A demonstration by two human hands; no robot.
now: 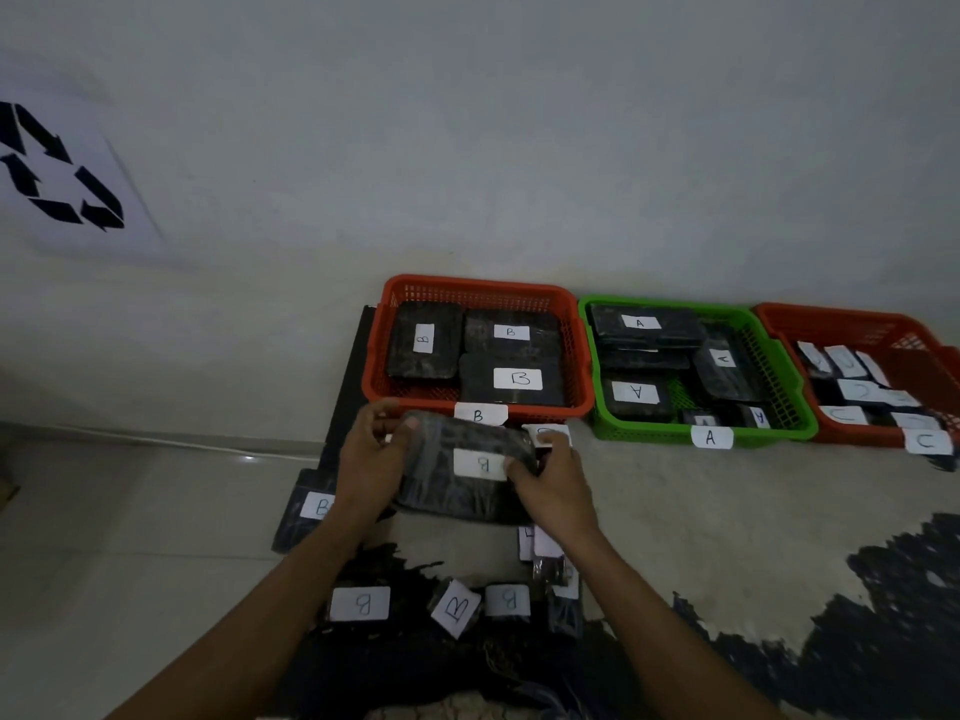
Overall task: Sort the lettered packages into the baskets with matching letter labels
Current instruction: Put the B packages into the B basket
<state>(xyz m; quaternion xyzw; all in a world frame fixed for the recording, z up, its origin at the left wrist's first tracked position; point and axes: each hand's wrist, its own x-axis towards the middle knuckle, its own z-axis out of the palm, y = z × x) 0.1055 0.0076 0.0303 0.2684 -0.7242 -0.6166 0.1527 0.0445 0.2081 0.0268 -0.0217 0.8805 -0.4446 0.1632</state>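
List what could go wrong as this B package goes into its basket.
1. The B basket already holds three packages across most of its floor, so the held B package may end up perched on top and tilted.
2. Left hand and right hand grip only its ends; the glossy wrap might slip.

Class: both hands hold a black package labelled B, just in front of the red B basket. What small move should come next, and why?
Probably lift the package forward over the near rim of the B basket and lay it on the B packages inside. Left hand and right hand both grip it, and its letter matches that basket's label.
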